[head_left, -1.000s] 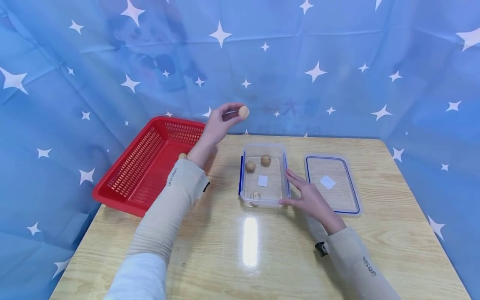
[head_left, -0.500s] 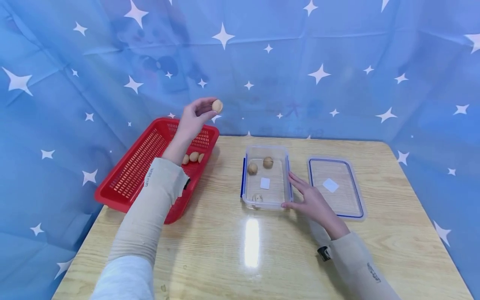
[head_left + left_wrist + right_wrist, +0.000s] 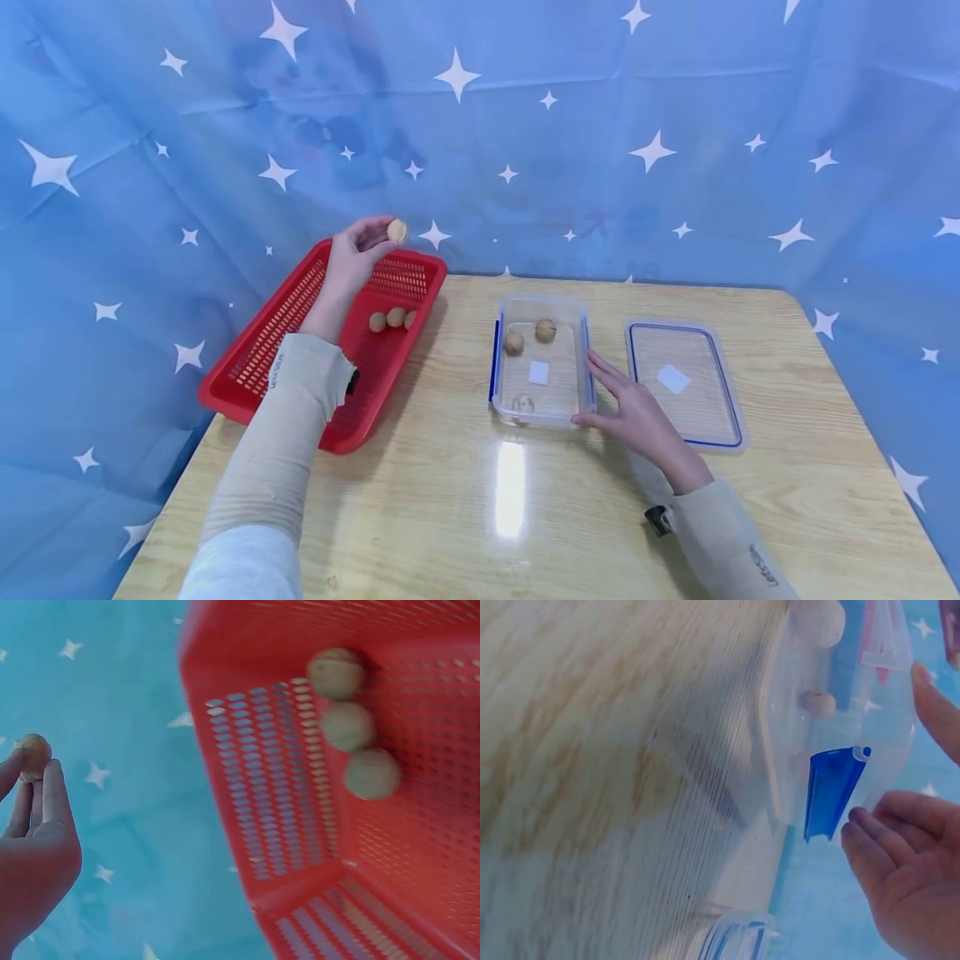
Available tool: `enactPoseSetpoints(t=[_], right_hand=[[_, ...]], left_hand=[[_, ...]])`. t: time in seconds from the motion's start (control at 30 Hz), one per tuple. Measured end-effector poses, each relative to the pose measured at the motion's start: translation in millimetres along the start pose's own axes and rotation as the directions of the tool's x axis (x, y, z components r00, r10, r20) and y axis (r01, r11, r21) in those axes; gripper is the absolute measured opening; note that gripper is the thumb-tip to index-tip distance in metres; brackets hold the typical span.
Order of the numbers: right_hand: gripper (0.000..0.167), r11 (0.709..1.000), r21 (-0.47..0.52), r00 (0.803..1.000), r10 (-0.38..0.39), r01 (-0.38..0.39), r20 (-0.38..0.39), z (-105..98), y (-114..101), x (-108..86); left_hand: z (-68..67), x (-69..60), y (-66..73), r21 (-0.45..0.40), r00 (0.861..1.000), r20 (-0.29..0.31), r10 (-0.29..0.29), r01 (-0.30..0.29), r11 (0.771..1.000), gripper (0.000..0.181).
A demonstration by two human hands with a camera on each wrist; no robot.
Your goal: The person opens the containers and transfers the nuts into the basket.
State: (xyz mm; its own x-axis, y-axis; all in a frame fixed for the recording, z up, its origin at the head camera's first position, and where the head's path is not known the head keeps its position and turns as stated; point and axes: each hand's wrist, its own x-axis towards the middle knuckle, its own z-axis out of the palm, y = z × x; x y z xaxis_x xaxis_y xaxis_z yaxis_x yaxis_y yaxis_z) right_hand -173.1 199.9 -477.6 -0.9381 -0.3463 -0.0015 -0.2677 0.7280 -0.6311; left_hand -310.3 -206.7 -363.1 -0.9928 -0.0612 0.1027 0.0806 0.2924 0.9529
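Observation:
My left hand (image 3: 352, 262) pinches a walnut (image 3: 397, 231) between thumb and fingertips, raised over the far side of the red basket (image 3: 375, 429). In the left wrist view, the same walnut (image 3: 33, 757) shows at the fingertips. Three walnuts (image 3: 395, 317) lie together against the basket's right wall. To the right stands a clear lidless container (image 3: 555, 404), two walnuts (image 3: 545, 331) toward its back and one (image 3: 522, 404) at its front left. My right hand (image 3: 637, 417) rests against that container's right side, fingers extended and thumb at the front corner.
A clear lid (image 3: 697, 408) with a blue seal lies flat right of the container. Blue side flaps (image 3: 832, 791) hang on the container. Behind the wooden table (image 3: 450, 517) hangs a blue star-patterned curtain (image 3: 510, 125).
My left hand has moved left, away from above the container's side, to over the basket, still pinching the walnut. The right hand stays at the container, and the head view has shifted slightly.

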Motion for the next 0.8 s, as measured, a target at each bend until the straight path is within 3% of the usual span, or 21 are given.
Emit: enactPoseSetpoints(t=[0.4,0.63,0.8], right_hand=[[0.095,1.000,-0.008,1.000,0.003,-0.004,-0.008,1.3,2.7,-2.4],[0.094,1.000,-0.007,1.000,0.011,-0.011,0.000,0.5,1.8,-1.5],[0.095,1.000,-0.011,1.000,0.010,-0.010,-0.002,0.3,1.6,-0.8]], left_hand=[[-17.7,-0.2,-46.6,-0.007,0.992,-0.024,-0.127,0.127,0.992,0.046],[-24.1,-1.0,-64.4,-0.021,0.984,-0.033,-0.173,0.172,0.985,0.048],[-28.5,-0.7,-76.5,0.021,0.978,-0.046,-0.204,0.206,0.978,0.046]])
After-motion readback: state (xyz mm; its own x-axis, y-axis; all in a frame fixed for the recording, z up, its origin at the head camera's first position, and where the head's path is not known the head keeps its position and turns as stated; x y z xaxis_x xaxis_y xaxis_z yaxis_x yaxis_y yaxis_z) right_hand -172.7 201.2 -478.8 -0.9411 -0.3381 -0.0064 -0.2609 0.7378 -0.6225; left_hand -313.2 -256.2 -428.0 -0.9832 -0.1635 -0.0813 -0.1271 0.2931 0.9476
